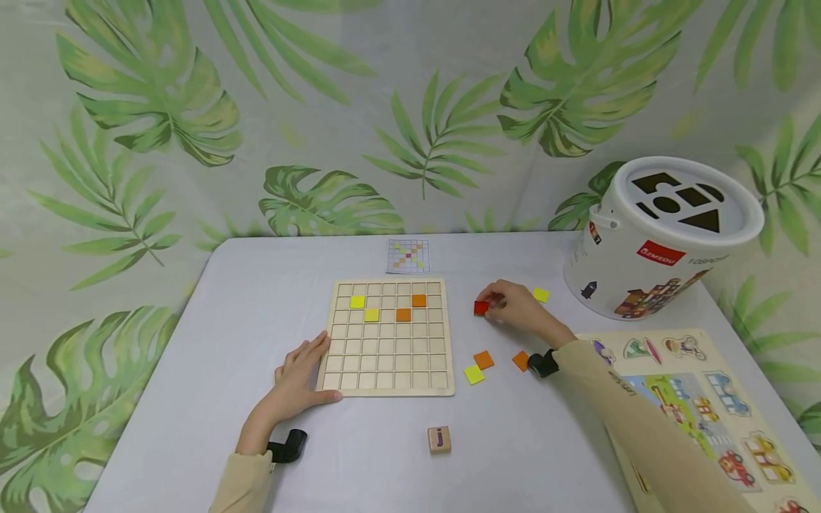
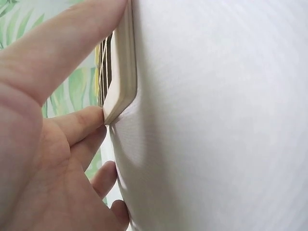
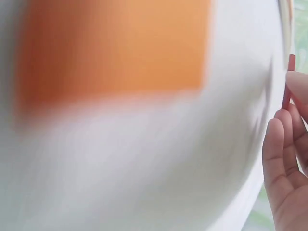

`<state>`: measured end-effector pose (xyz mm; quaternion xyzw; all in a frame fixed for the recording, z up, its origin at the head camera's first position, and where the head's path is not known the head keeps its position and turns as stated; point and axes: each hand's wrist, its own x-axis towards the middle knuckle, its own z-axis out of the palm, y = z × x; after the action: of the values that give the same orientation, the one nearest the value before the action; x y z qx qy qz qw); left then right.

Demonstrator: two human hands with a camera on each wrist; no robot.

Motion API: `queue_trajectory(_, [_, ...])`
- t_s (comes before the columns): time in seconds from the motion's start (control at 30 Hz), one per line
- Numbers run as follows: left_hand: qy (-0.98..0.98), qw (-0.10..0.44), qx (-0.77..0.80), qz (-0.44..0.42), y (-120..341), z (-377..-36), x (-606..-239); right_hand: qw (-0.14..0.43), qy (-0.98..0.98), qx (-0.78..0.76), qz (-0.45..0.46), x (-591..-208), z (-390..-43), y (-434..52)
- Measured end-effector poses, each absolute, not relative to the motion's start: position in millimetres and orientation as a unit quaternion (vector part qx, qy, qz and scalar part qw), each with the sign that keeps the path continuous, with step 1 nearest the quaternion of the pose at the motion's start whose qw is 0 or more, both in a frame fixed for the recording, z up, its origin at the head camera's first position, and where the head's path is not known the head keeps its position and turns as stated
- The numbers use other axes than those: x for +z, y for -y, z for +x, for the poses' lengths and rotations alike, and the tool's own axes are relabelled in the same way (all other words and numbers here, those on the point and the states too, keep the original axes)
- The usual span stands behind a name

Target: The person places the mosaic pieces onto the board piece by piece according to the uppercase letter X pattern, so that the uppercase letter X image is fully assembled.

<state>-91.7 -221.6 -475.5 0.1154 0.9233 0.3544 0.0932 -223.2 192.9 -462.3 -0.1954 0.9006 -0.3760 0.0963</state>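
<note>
My left hand (image 1: 300,379) rests against the lower left corner of a wooden grid board (image 1: 386,363), its thumb along the near edge and its fingers at the left side. In the left wrist view the board's pale edge (image 2: 126,72) touches the thumb and forefinger. Two yellow tiles (image 1: 358,302) and two orange tiles (image 1: 419,301) lie in cells of the board. To the right of it, my right hand (image 1: 518,308) pinches a red square tile (image 1: 480,308) between thumb and fingers; the right wrist view shows this red tile (image 3: 291,62) edge-on.
Loose orange (image 1: 484,360) and yellow tiles (image 1: 474,375) lie right of the board. A pattern card (image 1: 408,256) is behind it, a letter block (image 1: 439,440) in front. A white bucket (image 1: 596,263) and a picture puzzle board (image 1: 699,356) stand at the right.
</note>
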Motion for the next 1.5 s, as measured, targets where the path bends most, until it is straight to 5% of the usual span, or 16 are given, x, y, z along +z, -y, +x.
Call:
queue_trajectory(0.83, [-0.923,0.09,0.355,0.118,223.7,-92.0,-480.3,0.15,-0.867,-0.349,-0.322,-454.2,-208.4,-37.9])
queue_trajectory(1.23, [-0.923,0.094,0.356,0.116,224.2,-93.3,-480.8,0.153,-0.879,-0.333,-0.305,-449.4,-206.4,-32.6])
queue_trajectory(1.5, [-0.925,0.092,0.35,0.113,222.6,-92.1,-480.0,0.133,-0.862,-0.397,-0.287,-436.3,-207.3,-83.2])
